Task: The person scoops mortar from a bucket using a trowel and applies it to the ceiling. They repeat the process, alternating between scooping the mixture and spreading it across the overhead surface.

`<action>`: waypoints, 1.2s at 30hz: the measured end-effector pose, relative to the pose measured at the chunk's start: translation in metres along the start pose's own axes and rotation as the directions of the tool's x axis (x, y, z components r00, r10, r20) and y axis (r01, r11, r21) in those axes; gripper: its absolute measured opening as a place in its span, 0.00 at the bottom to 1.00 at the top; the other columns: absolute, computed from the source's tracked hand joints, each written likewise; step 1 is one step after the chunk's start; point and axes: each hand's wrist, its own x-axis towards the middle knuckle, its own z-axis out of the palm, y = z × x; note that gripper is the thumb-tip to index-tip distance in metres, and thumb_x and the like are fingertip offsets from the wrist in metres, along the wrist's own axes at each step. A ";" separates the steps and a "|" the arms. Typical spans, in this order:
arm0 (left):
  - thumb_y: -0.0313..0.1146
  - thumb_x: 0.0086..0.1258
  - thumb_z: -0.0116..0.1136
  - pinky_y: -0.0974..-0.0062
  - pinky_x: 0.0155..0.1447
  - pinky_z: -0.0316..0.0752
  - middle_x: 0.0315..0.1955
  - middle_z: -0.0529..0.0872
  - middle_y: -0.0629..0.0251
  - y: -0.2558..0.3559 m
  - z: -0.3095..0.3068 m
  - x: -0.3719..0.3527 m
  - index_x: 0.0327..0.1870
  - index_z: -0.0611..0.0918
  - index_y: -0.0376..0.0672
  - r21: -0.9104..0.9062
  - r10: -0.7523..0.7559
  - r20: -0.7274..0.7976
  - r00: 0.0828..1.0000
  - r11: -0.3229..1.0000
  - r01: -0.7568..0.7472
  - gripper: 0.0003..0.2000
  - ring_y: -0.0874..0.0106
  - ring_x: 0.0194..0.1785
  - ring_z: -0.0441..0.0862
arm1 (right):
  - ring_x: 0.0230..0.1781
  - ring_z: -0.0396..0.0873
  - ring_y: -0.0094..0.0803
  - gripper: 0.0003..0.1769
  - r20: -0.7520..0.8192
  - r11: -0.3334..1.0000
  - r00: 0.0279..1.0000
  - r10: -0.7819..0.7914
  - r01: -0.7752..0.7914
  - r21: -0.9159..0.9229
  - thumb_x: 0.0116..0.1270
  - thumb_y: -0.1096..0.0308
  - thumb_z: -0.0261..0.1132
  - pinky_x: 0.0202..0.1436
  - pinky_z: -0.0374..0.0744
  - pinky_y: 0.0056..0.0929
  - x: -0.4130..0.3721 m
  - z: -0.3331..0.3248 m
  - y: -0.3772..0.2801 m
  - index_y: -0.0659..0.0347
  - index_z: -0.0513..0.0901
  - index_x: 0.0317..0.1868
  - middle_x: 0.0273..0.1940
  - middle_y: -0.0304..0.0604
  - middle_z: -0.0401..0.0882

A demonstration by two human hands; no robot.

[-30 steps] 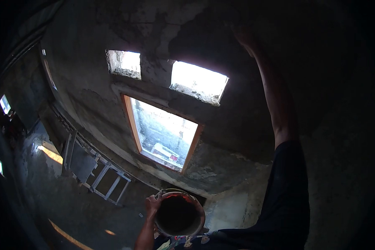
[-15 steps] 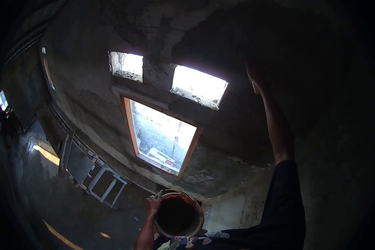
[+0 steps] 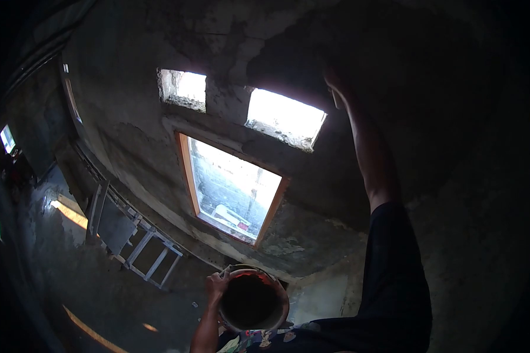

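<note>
1. Pan (image 3: 254,303), dark inside, sits nearest us, low in view; our left hand (image 3: 216,287) is clamped on its left rim.
2. Our right hand (image 3: 334,81) reaches high against the wall (image 3: 129,117), above the window (image 3: 232,188); it is too dark to tell its grip.
3. Around it the plaster (image 3: 288,62) looks dark and fresh; leftward the wall is pale and patchy, which we judge undone.

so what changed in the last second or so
The right hand dipped down the dark wall, then came back up and to the left, ending beside the upper right opening. It is too dark to tell whether it holds a tool. The left hand kept its grip on the rim of the bucket, which stayed low in view. The window is unchanged.
</note>
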 end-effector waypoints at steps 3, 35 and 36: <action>0.61 0.58 0.51 0.57 0.42 0.75 0.30 0.82 0.40 -0.002 0.003 0.003 0.35 0.82 0.31 0.004 0.026 -0.020 0.999 1.000 -0.026 0.32 0.48 0.40 0.81 | 0.42 0.78 0.41 0.25 0.060 0.952 0.983 0.172 -0.182 0.247 0.68 0.51 0.53 0.46 0.75 0.36 -0.037 -0.002 -0.021 0.67 0.75 0.51 0.41 0.54 0.80; 0.59 0.58 0.52 0.56 0.43 0.75 0.29 0.82 0.40 -0.011 0.012 0.010 0.34 0.83 0.32 0.048 0.013 -0.026 1.000 0.999 -0.012 0.31 0.47 0.40 0.81 | 0.54 0.72 0.40 0.26 -0.177 0.922 0.984 0.016 0.054 0.383 0.69 0.51 0.51 0.58 0.71 0.36 -0.056 0.032 -0.008 0.66 0.73 0.55 0.54 0.54 0.74; 0.59 0.58 0.52 0.56 0.43 0.75 0.29 0.82 0.40 -0.010 0.010 0.008 0.34 0.83 0.32 0.045 0.017 -0.025 1.000 0.999 -0.016 0.31 0.47 0.40 0.81 | 0.54 0.72 0.41 0.27 -0.057 0.948 0.996 0.067 -0.045 0.314 0.68 0.51 0.52 0.58 0.71 0.36 -0.068 0.024 -0.008 0.67 0.73 0.55 0.53 0.54 0.74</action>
